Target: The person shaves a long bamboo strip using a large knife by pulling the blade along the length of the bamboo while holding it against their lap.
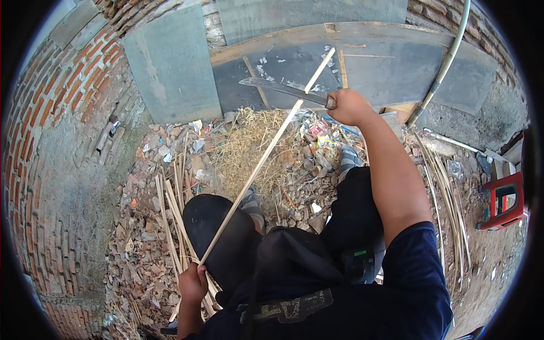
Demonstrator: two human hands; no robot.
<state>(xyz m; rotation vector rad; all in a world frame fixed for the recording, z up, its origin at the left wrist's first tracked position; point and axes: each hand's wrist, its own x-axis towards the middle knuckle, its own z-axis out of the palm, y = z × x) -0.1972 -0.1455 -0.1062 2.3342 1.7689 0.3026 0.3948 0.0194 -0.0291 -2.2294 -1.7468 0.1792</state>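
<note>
A long pale strip of wood or bamboo (258, 165) slants from low left, across my left knee, up toward the boards ahead. Its near end is in my left hand (193, 283), whose fingers are closed around it. My right hand (347, 106), arm stretched forward, grips the handle of a machete (277, 86). The long dark blade points left and crosses the strip near its far end, seemingly against it. Pale shavings (249, 141) are heaped on the ground beneath the strip, in front of my feet.
More cut strips (171, 218) lie by my left leg, and a bundle of long strips (450, 209) lies at the right. Rubble and litter (136, 249) cover the ground. Grey boards (173, 68) lean ahead, a brick wall (51, 187) stands left, and a red plastic stool (503, 203) is far right.
</note>
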